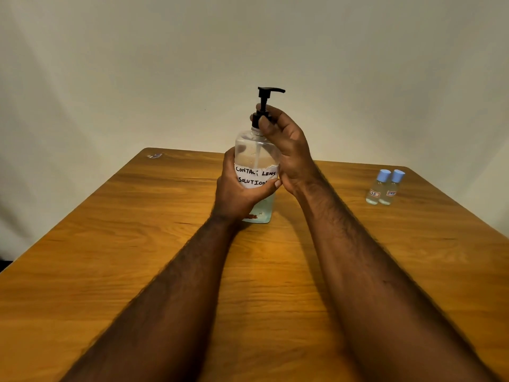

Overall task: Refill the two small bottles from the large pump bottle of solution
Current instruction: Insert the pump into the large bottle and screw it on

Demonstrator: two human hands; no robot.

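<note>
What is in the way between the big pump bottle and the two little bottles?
Nothing stands on the table between the pump bottle and the two small bottles; only the person's own right hand and wrist cross that gap. The blue caps are on both small bottles, closing them.

Wood table (pixel 110 244) w/ plain cream wall (pixel 137 64) behind.

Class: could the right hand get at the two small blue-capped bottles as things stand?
Probably yes: only bare wooden table separates the right hand, gripping the black pump collar, from the blue-capped bottles.
</note>
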